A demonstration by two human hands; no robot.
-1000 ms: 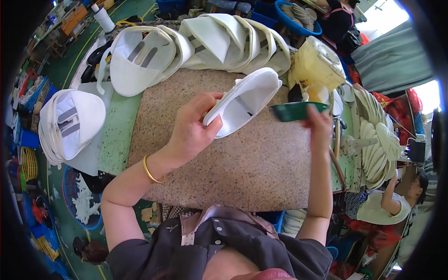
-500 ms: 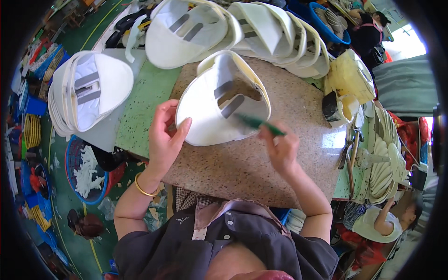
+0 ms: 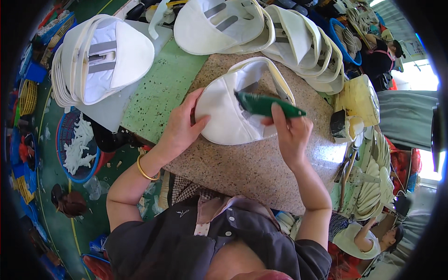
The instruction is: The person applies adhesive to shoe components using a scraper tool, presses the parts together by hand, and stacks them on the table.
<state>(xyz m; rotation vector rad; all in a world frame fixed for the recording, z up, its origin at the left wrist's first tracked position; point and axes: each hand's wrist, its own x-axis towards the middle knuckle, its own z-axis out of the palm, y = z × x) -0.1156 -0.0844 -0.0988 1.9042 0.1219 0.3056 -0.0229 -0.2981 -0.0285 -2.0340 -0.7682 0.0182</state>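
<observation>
In front of me on the speckled stone slab (image 3: 214,170) rests a hollow white shell-shaped piece (image 3: 220,114), with a pale rim and grey strips inside. My left hand (image 3: 184,123) grips its left edge, thumb on the outer face and fingers behind. A flat green tool with a dark tip (image 3: 268,105) is in my right hand (image 3: 291,133), thumb and fingers pinched around it. The tool reaches over the hollow of the white piece and covers part of the strips. Whether its tip touches the inside, I cannot tell.
Nested white pieces (image 3: 135,53) stand at the left, and more (image 3: 219,35) line the far edge. A yellowed block (image 3: 357,100) and hand tools (image 3: 346,175) lie at the right. A basket of white scraps (image 3: 65,154) stands lower left. Other people (image 3: 357,240) sit at the right.
My right hand has turned the green tool, whose broad side now shows, and moved slightly right. The view has shifted, and the white piece appears tilted differently under my left hand.
</observation>
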